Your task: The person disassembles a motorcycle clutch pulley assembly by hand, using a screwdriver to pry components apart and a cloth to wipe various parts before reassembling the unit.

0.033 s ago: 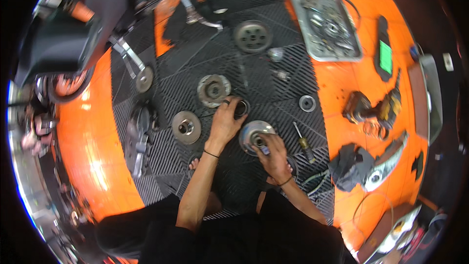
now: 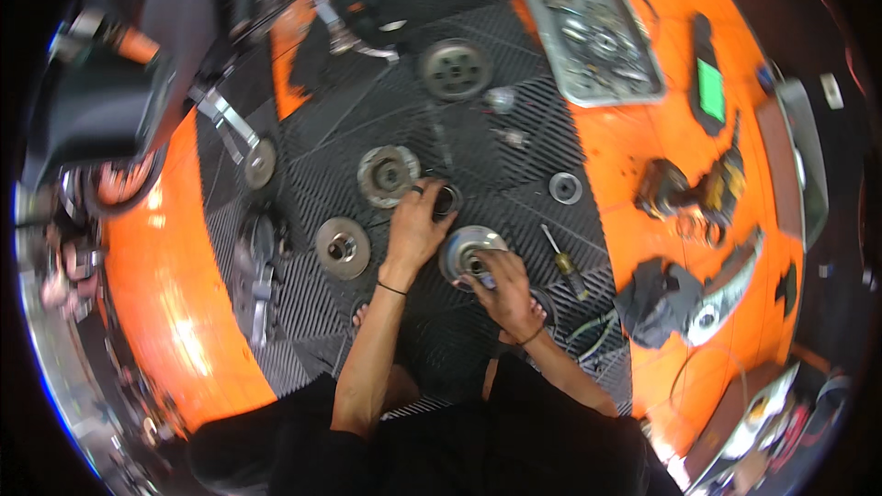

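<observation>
My left hand (image 2: 416,230) is closed around a dark, hollow, ring-shaped metal part (image 2: 447,201) on the black ribbed mat. My right hand (image 2: 505,292) bends its fingers over the hub of a shiny metal pulley disc (image 2: 457,247). Whether something small is also pinched under those fingers is hidden. Beyond my left hand lies a worn round metal housing (image 2: 374,176). Left of my wrist rests another pulley disc (image 2: 328,251) with a raised hub. A screwdriver (image 2: 564,264) with a yellowish handle lies to the right of my right hand.
Farther off on the mat sits a round drum with holes (image 2: 456,70). A metal tray (image 2: 657,96) of small parts stands at the upper right. Cordless power tools (image 2: 721,188) and a dark cloth (image 2: 654,301) lie on the orange floor. A metal ring (image 2: 565,188) rests near the mat's right edge.
The whole view has shifted, so the mat and parts appear slightly farther left and up. Both hands keep their places on the same parts.
</observation>
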Motion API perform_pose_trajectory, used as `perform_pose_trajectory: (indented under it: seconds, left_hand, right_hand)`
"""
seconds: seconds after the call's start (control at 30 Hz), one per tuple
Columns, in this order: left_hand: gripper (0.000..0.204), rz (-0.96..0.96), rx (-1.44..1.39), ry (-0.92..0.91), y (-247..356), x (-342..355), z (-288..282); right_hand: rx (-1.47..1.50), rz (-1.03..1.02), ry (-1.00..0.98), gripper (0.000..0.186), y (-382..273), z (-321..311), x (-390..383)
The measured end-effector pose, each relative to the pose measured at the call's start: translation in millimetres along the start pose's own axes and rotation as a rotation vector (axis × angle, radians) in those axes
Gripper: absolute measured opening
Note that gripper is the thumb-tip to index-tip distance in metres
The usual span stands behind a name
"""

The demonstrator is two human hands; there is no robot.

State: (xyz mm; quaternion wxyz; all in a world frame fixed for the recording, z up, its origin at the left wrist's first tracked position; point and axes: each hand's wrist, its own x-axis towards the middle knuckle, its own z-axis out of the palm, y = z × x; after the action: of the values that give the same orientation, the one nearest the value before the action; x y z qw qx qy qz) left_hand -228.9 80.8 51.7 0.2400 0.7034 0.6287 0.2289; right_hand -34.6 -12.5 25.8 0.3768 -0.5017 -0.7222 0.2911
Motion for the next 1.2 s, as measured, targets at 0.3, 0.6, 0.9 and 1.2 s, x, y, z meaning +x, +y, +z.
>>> perform_pose_trajectory:
  seconds: [0.3,0.6,0.9,1.2]
  left_hand:
    - [0.05,0.25,-0.329,0.48,133,10,-111]
    - [0.055,1.465,-1.062,-0.191,296,-16,-186]
    - [0.06,1.576,-1.133,-0.303,334,-33,-201]
    - [0.065,1.617,-1.136,-0.327,350,-44,-227]
  right_hand:
    - [-0.103,-0.038,0.018,0.045,18,28,-25]
    - [-0.161,-0.046,0.143,0.041,21,46,-27]
    - [-0.167,-0.079,0.135,0.043,29,50,-25]
    - [-0.129,0.121,0.328,0.054,16,-21,-37]
